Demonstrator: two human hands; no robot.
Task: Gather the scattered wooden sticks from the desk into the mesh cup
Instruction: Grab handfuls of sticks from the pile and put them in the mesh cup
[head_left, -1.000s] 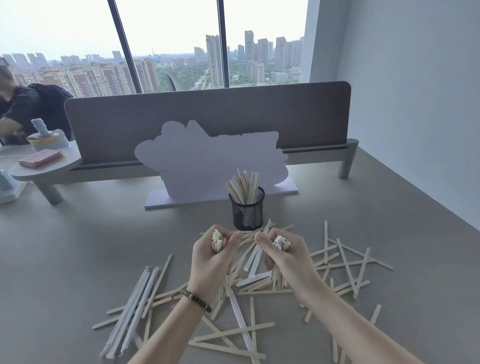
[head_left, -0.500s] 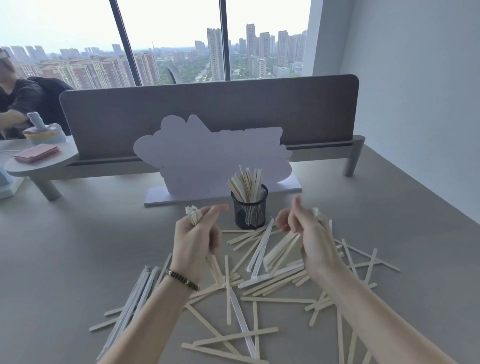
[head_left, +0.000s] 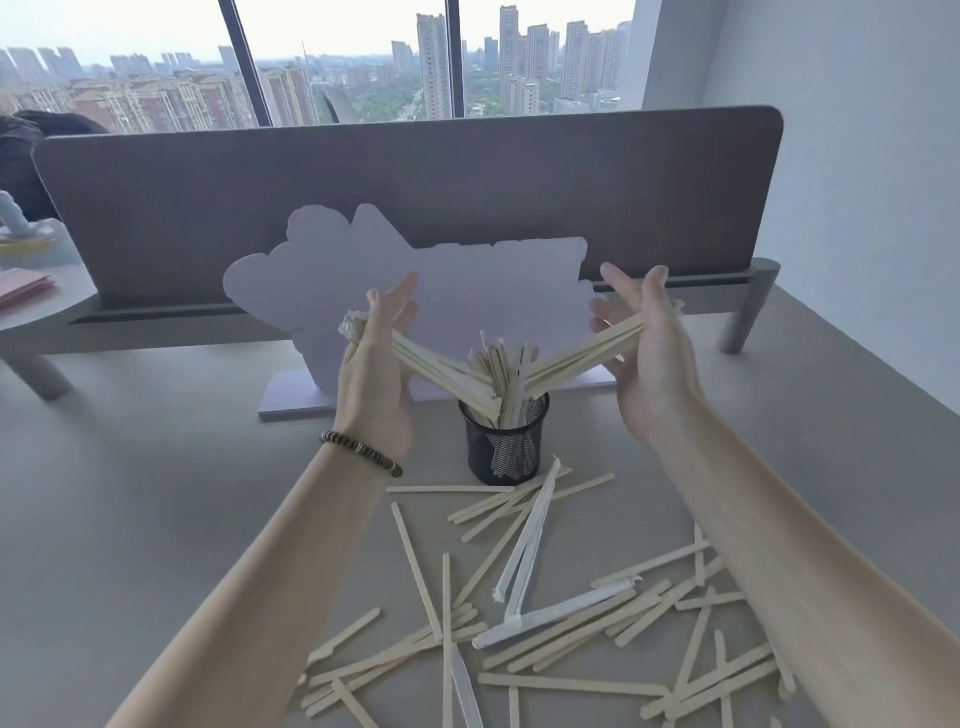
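The black mesh cup (head_left: 503, 447) stands mid-desk, holding several upright wooden sticks. My left hand (head_left: 376, 374) is raised left of the cup, fingers straight, with a bundle of sticks (head_left: 441, 371) lying across it and slanting down into the cup. Right of the cup, my right hand (head_left: 649, 358) mirrors it: its fingers are straight and its bundle (head_left: 582, 353) has its lower ends at the cup's mouth. Many loose wooden sticks (head_left: 566, 631) and paper-wrapped ones (head_left: 527, 545) lie scattered on the desk in front of the cup.
A white cloud-shaped board (head_left: 415, 291) stands just behind the cup, with a grey desk divider (head_left: 415, 171) behind it. A person sits beyond the divider at far left. The wall is close on the right.
Both hands rose from the desk with their bundles, moved apart to either side of the cup and tipped the sticks' lower ends into it. Their fingers have straightened.
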